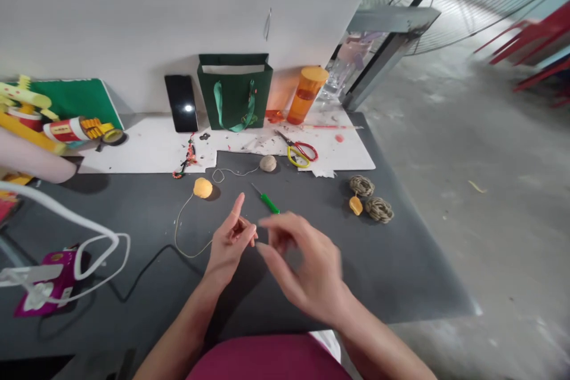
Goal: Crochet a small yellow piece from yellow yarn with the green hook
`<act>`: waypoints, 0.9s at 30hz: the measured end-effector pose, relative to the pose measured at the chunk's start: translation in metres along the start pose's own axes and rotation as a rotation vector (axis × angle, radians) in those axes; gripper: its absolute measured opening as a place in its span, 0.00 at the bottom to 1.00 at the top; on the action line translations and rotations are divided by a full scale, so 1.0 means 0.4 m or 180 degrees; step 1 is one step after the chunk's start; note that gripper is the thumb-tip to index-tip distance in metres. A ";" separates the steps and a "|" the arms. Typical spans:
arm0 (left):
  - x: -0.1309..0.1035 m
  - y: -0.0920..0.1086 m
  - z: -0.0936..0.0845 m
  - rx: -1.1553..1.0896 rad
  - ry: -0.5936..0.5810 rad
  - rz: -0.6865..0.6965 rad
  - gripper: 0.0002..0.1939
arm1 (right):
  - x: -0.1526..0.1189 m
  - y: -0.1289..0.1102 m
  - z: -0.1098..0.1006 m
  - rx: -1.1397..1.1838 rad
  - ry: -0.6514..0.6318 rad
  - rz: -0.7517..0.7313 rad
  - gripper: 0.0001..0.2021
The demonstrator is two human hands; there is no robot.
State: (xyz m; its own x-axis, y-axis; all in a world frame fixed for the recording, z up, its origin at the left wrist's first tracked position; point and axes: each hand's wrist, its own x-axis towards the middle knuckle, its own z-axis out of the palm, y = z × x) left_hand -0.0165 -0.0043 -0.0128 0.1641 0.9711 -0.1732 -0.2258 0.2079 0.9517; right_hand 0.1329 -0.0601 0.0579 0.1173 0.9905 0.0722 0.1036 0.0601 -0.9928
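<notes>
My left hand (pixel 230 244) is raised over the dark table with its index finger pointing up. The thumb is pressed against the curled fingers, and a thin pale yarn (pixel 177 231) runs into the hand from the yellow yarn ball (pixel 203 188). Close to it on the right, my right hand (pixel 305 261) is slightly blurred, its thumb and index finger apart with nothing visible between them. Just beyond the hands lies a green-handled crochet hook (pixel 269 202). A beige yarn ball (pixel 268 163) rests further back with a loose strand.
Red-and-yellow scissors (pixel 303 151) lie on a white board (pixel 133 145) by the wall. A green paper bag (pixel 236 95), a phone (pixel 181 104) and an orange bottle (pixel 307 95) stand there. Olive yarn bundles (pixel 378 209) sit at right. White cables (pixel 84 222) cross the left side.
</notes>
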 end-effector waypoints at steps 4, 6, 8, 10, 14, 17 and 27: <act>-0.007 0.001 -0.008 0.0545 -0.0076 0.0241 0.31 | 0.120 0.097 0.054 -0.0675 -0.0252 -0.0270 0.07; -0.005 0.002 -0.011 0.0864 -0.0136 0.0182 0.30 | 0.132 0.125 0.065 -0.0553 -0.0275 -0.0182 0.04; -0.002 0.003 -0.013 0.1021 -0.0170 0.0086 0.31 | 0.132 0.137 0.067 -0.0191 -0.0288 0.0009 0.04; 0.002 0.004 -0.015 0.1039 -0.0184 -0.0024 0.33 | 0.132 0.145 0.063 0.0430 -0.0366 0.0401 0.05; 0.007 0.011 -0.020 0.0807 -0.0438 -0.0212 0.38 | 0.148 0.169 0.057 0.1303 -0.0436 0.1033 0.15; 0.009 0.016 -0.023 0.0473 -0.0732 -0.0377 0.40 | 0.157 0.187 0.057 0.1502 -0.0412 0.1164 0.18; 0.010 0.006 -0.016 0.0240 -0.0407 -0.0622 0.21 | 0.155 0.194 0.056 0.1779 -0.0331 0.1332 0.17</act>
State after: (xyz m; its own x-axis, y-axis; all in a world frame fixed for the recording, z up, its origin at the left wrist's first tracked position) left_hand -0.0224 0.0007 -0.0126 0.3190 0.8895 -0.3271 -0.1063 0.3765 0.9203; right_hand 0.1260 0.0086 -0.0170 -0.0615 0.9493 -0.3083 -0.4556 -0.3015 -0.8376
